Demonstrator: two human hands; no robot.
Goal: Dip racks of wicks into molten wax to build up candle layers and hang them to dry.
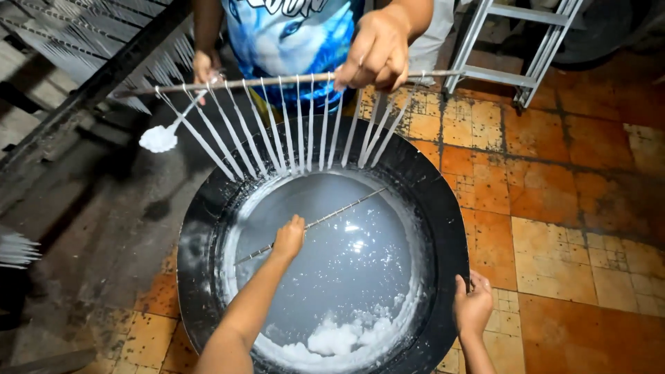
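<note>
Over the vat (pixel 443 228), my left hand (pixel 289 237) grips a thin rod (pixel 346 208), my right hand (pixel 472 308) clutches the rim; a slip could splash molten wax (pixel 346 270).

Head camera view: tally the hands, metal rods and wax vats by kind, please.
Hands: 4, the wearer's left hand and right hand, and a co-worker's two hands
Metal rods: 2, the thin rod and the taper rod
Wax vat: 1
Total: 7
</note>
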